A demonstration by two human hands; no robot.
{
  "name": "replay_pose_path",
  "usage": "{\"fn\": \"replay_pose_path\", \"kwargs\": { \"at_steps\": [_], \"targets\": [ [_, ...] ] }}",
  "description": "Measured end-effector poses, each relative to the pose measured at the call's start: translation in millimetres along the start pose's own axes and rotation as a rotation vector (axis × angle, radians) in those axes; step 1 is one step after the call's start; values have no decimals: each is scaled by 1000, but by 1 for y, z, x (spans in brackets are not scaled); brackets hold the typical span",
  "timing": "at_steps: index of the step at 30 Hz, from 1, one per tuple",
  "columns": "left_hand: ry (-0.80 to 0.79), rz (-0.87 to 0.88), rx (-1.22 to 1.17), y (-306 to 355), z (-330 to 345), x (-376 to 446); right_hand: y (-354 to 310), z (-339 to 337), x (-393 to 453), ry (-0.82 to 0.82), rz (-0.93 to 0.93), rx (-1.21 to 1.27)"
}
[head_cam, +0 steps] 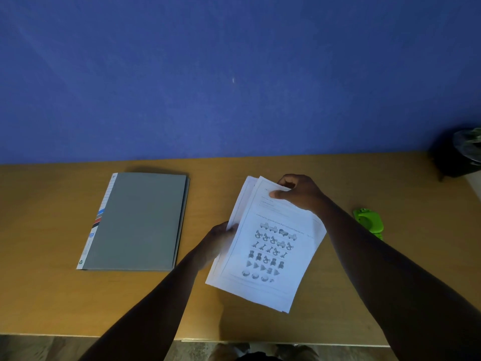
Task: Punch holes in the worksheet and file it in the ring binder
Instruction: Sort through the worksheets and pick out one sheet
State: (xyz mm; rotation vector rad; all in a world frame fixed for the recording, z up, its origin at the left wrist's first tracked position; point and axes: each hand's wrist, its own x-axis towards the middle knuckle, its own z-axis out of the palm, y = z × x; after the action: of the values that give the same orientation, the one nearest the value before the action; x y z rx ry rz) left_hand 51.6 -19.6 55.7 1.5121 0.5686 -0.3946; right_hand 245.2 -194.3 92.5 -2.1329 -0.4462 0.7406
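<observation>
Both hands hold a small stack of white worksheets (270, 246) tilted above the wooden desk (52, 282). The top sheet carries rows of small grey toy pictures. My right hand (299, 191) pinches the stack's far top edge, thumb on the printed side. My left hand (218, 241) grips the left edge from underneath. A closed grey ring binder (138, 221) with a white striped spine lies flat to the left, apart from the papers. A green hole punch (369, 221) rests on the desk to the right, partly behind my right forearm.
A blue wall (234, 74) rises directly behind the desk. A dark object with something shiny in it (460, 155) stands at the far right corner. The desk's front edge (260, 340) runs just below my arms, with floor beneath.
</observation>
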Motion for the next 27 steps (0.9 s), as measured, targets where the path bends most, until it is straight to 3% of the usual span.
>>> {"fn": "replay_pose_path", "kwargs": {
  "at_steps": [7, 15, 20, 27],
  "targets": [
    [117, 162, 25, 4, 4, 6, -6, 1, 5, 138, -14, -95],
    [158, 164, 0, -2, -5, 12, -2, -25, 7, 86, 99, -79],
    [171, 109, -19, -8, -12, 13, 19, -40, 0, 88, 99, 285],
    [119, 71, -45, -15, -20, 15, 41, -37, -7, 26, 146, 488]
  ]
}}
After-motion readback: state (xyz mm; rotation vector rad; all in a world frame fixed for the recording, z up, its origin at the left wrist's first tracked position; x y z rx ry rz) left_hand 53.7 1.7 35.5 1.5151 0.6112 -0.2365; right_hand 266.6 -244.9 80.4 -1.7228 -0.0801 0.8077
